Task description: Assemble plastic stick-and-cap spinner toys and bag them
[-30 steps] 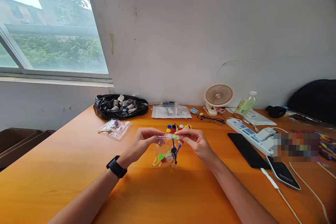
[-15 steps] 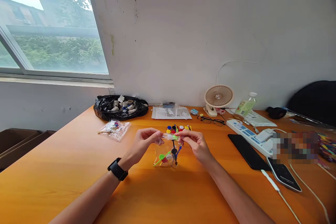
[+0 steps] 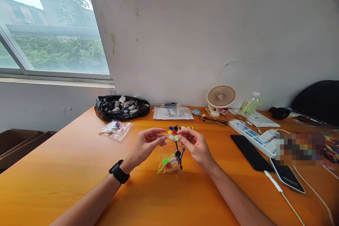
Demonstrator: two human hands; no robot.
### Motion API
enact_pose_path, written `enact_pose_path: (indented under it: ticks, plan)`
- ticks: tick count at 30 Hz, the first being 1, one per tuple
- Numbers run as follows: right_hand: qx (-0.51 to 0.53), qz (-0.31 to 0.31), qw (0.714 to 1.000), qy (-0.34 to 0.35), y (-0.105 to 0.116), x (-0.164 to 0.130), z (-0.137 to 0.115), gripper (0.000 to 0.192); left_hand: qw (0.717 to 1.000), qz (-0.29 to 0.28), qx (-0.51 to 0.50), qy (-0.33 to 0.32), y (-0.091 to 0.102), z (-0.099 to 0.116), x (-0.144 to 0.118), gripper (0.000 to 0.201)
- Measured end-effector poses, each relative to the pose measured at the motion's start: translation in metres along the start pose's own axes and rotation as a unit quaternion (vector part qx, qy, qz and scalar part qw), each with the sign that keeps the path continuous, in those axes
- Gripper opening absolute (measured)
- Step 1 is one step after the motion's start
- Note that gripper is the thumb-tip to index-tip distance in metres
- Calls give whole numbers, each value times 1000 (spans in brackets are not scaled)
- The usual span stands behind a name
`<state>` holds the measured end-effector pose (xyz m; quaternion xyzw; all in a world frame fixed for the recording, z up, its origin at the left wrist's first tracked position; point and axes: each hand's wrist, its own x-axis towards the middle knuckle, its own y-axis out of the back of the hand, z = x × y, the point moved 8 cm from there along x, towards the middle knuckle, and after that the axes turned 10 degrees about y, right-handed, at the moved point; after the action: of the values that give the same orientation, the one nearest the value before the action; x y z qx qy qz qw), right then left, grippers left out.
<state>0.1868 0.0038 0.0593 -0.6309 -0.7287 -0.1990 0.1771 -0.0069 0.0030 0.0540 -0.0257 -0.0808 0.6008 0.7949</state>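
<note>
A small clear plastic zip bag [image 3: 170, 158] stands on the orange table [image 3: 79, 169], held up by its top edge. Inside it are coloured plastic pieces: a green stick, a black stick, a blue one and a red one. My left hand [image 3: 147, 144] pinches the left end of the bag's top edge. My right hand [image 3: 194, 146] pinches the right end, with the fingertips close together over the opening. Just behind the hands lies a small pile of coloured plastic pieces [image 3: 179, 128]. A black watch is on my left wrist.
Another clear bag of pieces [image 3: 116, 129] lies to the left. A black bag of small spools [image 3: 120, 107], a white sheet [image 3: 172, 113], a fan [image 3: 220, 97], glasses [image 3: 214, 121], a bottle [image 3: 247, 106], a power strip [image 3: 254, 137] and two phones [image 3: 265, 160] stand along the back and right.
Both hands have drawn slightly toward me and closer together on the bag's top edge. The bag has shifted a little to the right and nearer.
</note>
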Motion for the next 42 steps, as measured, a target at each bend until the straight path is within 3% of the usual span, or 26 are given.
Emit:
enact_pose_path:
  ticks: [10, 20, 27, 33, 42]
  plan:
    - [-9, -25, 1000, -6, -2, 0, 1, 32, 1000, 16, 7, 8, 2, 0, 0, 33]
    - [-16, -58, 998, -19, -14, -4, 3, 28, 998, -27, 57, 29, -12, -10, 0, 29]
    - [43, -28, 997, -52, -6, -3, 17, 19, 996, -49, 69, 24, -5, -13, 4, 27]
    - [70, -10, 996, -53, -5, -5, 18, 10, 996, -17, 77, 36, 2, -6, 3, 25]
    - [32, -40, 998, -33, -8, -3, 14, 24, 998, -29, 57, 20, -3, -14, 3, 35]
